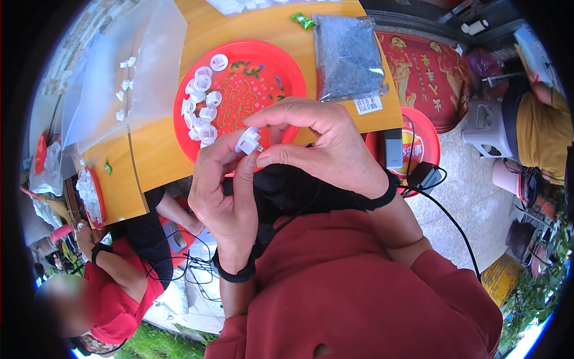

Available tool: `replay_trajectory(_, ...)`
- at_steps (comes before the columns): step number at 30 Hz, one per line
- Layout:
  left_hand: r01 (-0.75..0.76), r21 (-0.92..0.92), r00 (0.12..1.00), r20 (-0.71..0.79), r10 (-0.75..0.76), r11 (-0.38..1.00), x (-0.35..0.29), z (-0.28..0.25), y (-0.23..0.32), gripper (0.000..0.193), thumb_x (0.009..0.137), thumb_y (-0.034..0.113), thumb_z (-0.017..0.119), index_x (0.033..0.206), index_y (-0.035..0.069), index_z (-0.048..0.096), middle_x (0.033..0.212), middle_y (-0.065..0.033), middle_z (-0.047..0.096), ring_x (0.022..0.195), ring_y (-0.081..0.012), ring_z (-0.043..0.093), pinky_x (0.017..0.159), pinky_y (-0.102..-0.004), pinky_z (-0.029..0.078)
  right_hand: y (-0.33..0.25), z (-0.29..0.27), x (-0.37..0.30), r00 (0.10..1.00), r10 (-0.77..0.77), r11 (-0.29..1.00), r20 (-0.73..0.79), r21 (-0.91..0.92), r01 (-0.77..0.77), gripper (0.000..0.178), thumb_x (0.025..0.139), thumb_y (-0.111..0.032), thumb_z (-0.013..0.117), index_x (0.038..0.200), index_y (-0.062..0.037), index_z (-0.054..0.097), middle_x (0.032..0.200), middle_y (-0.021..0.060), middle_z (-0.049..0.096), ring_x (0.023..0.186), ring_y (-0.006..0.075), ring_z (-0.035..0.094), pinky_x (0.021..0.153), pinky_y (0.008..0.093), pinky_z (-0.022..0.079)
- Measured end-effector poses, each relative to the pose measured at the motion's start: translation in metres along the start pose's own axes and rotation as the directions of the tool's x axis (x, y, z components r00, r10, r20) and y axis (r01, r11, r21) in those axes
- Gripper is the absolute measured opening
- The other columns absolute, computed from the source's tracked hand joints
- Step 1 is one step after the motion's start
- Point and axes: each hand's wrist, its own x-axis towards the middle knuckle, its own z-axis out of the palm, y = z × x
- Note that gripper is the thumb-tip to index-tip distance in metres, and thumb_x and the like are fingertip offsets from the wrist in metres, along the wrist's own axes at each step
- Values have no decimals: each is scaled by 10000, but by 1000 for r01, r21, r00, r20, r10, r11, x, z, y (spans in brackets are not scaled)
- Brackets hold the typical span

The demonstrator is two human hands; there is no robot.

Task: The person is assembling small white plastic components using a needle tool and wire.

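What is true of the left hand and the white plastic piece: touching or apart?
Touching. The head view shows the left hand gripping the white plastic piece at its fingertips, with no gap visible between skin and plastic.

I had a free path over the uncluttered far right of the red tray (281, 57); white pieces (208, 113) crowded its left, and the left hand (224, 194) and right hand (332, 149) blocked its near rim. Beyond a narrow table strip (307, 52), a filled plastic bag (350, 57) obstructed the right.
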Motion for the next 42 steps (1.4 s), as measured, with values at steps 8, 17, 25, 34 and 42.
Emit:
replay_trajectory(8,-102,99,995,-3,103,990,0,3,-3,262,823,-67,675,1077,-9,648,968,-102,671,820,-186,671,720,-281,544,6,3,2,999,-27,999,-26,18,27,279,755,-70,781,1014,-31,685,915,65,705,766,146,660,709,270,533)
replay_trajectory(17,-47,0,998,31,47,999,-6,1,-2,264,917,-55,596,1176,-68,552,1071,-133,654,981,-174,653,894,-293,516,7,0,1,999,-33,994,22,109,31,314,761,-24,789,1055,3,680,941,62,699,815,120,662,744,249,531)
replay_trajectory(25,-225,157,974,-3,229,962,1,-2,-3,261,787,-107,683,1034,-25,661,959,-123,675,820,-203,663,698,-287,536,11,8,-1,989,-139,990,-49,-16,139,275,749,-57,766,1013,-35,691,916,95,695,804,207,681,710,267,538)
replay_trajectory(34,-295,216,953,-9,304,931,7,-2,1,249,776,-117,676,1003,-15,679,978,-137,678,895,-242,667,804,-319,522,18,12,0,951,-301,947,-69,-137,290,407,710,-27,800,1097,6,679,1011,125,695,849,211,689,727,298,555)
replay_trajectory(42,-205,249,978,8,210,947,10,-6,3,235,806,-77,675,1030,-6,673,958,-104,676,852,-188,652,751,-293,519,16,14,2,970,-234,963,-68,-154,221,446,741,-129,790,1153,-34,651,1044,117,679,882,253,671,747,322,542)
